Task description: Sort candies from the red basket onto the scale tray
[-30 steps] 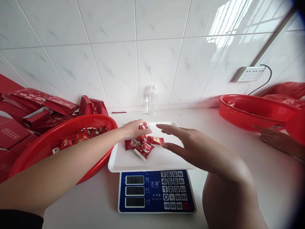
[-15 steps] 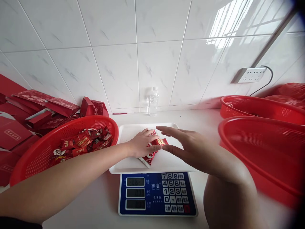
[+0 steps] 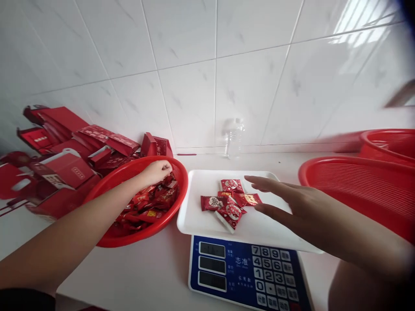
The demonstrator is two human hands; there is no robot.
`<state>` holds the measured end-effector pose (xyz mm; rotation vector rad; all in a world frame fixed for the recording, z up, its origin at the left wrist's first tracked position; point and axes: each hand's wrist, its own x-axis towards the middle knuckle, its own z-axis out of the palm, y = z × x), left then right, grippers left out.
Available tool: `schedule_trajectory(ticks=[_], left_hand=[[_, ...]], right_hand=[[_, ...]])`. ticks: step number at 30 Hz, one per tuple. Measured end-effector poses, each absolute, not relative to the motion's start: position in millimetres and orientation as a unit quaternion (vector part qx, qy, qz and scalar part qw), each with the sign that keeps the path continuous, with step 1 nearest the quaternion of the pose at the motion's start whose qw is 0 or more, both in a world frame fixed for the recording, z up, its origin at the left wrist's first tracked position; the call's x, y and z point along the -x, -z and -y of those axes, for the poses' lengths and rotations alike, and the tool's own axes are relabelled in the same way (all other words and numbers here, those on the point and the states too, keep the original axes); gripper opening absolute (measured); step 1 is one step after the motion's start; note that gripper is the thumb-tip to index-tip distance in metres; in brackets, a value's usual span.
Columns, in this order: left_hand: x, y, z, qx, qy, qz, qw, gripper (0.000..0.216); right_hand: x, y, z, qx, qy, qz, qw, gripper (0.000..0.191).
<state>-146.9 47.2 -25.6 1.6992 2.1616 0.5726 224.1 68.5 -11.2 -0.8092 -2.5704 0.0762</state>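
While the left hand (image 3: 157, 171) curled over the candy basket (image 3: 184, 180), its grip unclear, the right hand (image 3: 301, 208) hung spread. Wrapped candies (image 3: 231, 212) lay near it.

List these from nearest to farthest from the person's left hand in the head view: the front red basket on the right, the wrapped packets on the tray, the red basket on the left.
1. Left red basket: on the left, with the left hand over it.
2. Wrapped packets: mid-view, on the white tray.
3. Front right basket: far right, past the tray.
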Motion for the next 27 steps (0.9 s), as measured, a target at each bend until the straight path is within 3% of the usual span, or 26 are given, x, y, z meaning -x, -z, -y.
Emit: schedule_trajectory(ticks=[4,12,27], left_hand=[[183,33,-16,-0.581,-0.076,-0.78,0.22,0.015],[193,52,-2,-0.583,0.01,-0.79,0.188,0.035],[197,48,13,-0.584,-0.011,-0.788,0.193,0.012]], right_hand=[[-223,15,-72,0.285,-0.027,0.933,0.217,0.049],[-221,18,-72,0.279,-0.023,0.934,0.222,0.049],[-221,16,-68,0.284,-0.027,0.932,0.223,0.048]])
